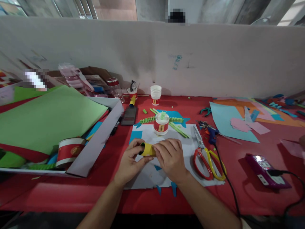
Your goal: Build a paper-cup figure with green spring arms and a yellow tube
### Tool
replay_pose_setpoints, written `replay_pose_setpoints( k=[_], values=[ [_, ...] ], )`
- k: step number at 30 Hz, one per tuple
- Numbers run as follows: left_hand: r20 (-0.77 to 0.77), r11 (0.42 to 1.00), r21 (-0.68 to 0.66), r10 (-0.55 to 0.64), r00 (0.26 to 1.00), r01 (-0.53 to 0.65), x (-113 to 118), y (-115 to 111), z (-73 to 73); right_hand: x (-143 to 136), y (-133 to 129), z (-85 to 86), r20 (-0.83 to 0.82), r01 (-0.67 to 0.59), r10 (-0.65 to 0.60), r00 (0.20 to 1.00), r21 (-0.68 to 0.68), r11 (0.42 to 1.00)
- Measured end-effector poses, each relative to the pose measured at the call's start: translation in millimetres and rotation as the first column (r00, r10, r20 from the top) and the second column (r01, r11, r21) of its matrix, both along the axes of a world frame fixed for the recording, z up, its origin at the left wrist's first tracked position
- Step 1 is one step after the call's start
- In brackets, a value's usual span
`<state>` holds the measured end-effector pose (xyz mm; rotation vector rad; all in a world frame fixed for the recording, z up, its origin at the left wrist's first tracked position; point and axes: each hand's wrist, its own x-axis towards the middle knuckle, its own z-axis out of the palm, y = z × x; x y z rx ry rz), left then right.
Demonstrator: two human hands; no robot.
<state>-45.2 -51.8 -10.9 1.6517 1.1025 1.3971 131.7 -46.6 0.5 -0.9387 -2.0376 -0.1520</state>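
Between my two hands is a short yellow paper tube [148, 149], its open end turned to the left. My left hand [130, 162] pinches that open end between thumb and fingers. Closed around the tube's other end is my right hand [170, 159], whose fingers hide part of it. Just beyond them, a red and white paper cup [160, 124] stands on a white sheet [145, 176], with green folded-paper strips [147, 120] sticking out on both sides. To the right of my hands lie scissors [200, 149] with one red and one yellow handle.
A box [100, 136] of coloured paper stands on the left. Stacked cups [155, 93] sit near the wall. On the right are a blue glue gun [213, 135], a purple device [267, 173] with a black cable, and a light blue sheet [224, 121]. Blue scraps lie about.
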Motion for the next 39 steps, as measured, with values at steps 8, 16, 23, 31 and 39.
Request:
replay_pose_setpoints(
  k=[8,16,23,31,39],
  values=[
    [0.067,0.985,-0.101,-0.135,0.989,0.142,-3,4,3.2,2,12,-2.4,-0.215,-0.185,0.098,0.972,-0.433,0.882],
    [0.224,0.939,-0.2,-0.235,0.946,0.281,-6,2,8.5,3,12,0.8,-0.341,-0.273,0.072,0.937,-0.589,0.761],
    [0.289,0.947,-0.237,-0.142,0.947,0.215,-8,2,4.0,5,14,1.0,-0.613,-0.461,-0.082,0.786,-0.669,0.583],
    [0.275,0.93,-0.366,0.076,0.959,0.031,-4,5,3.8,3,4,9.5,-0.599,-0.553,0.1,0.794,-0.644,0.529],
    [0.314,0.946,-0.312,0.016,0.949,0.087,-6,4,3.7,3,8,1.1,-0.701,-0.607,0.004,0.713,-0.615,0.503]
  ],
)
